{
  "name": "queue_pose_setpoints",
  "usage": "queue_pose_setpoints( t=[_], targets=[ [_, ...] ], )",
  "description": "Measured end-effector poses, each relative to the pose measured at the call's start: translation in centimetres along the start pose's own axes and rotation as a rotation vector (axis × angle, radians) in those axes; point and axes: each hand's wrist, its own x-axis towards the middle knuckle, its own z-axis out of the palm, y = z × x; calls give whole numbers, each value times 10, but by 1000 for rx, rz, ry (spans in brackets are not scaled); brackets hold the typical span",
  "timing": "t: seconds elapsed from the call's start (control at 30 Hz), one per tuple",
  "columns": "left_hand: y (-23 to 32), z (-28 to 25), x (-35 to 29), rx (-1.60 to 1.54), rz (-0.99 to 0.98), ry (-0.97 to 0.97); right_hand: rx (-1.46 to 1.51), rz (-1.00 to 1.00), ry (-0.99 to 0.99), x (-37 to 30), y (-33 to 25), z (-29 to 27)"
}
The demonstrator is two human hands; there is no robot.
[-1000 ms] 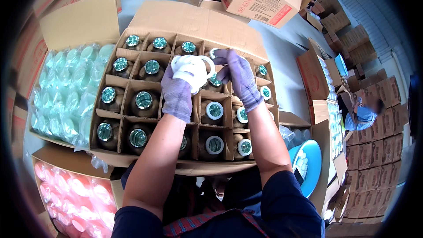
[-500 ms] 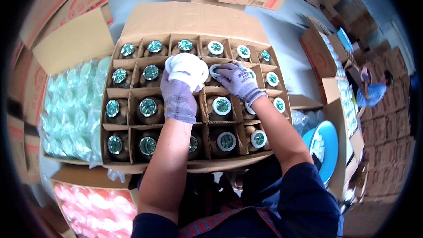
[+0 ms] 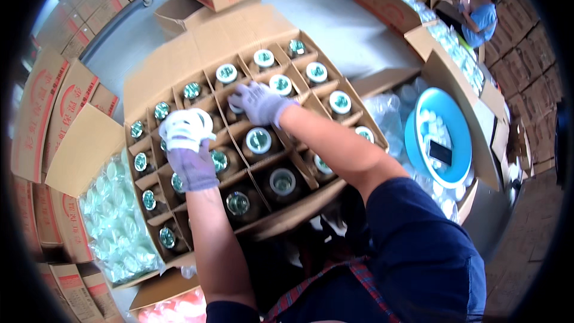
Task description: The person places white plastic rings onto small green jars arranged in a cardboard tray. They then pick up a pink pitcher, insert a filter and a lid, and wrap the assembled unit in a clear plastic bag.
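Observation:
An open cardboard box (image 3: 149,84) with dividers holds several dark glass bottles with green and white caps, such as one bottle (image 3: 259,140) in the middle. My left hand (image 3: 190,154), in a purple glove, grips a white roll of tape-like strip (image 3: 184,129) above the box's left cells. My right hand (image 3: 259,102), also gloved, presses down on the top of a bottle in the upper middle of the box, fingers curled over its cap.
A bag of pale green caps (image 3: 116,221) lies in a carton at the left. A blue round basin (image 3: 439,137) with a dark phone stands at the right. Stacked cartons ring the space. Another person in blue (image 3: 478,15) works at the far right.
The view has swung, so the box now sits tilted. My right hand has come down from the roll onto a bottle top. My left hand still holds the white roll.

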Motion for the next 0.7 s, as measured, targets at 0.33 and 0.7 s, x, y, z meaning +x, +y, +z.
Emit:
queue_pose_setpoints(
  t=[0.33, 0.7],
  targets=[
    [7, 20, 7, -1537, -797, 55, -119, 206, -100, 32, -27, -2],
    [88, -10, 6, -1086, 82, -283, 1511, 155, -38, -96, -4, -109]
  ],
)
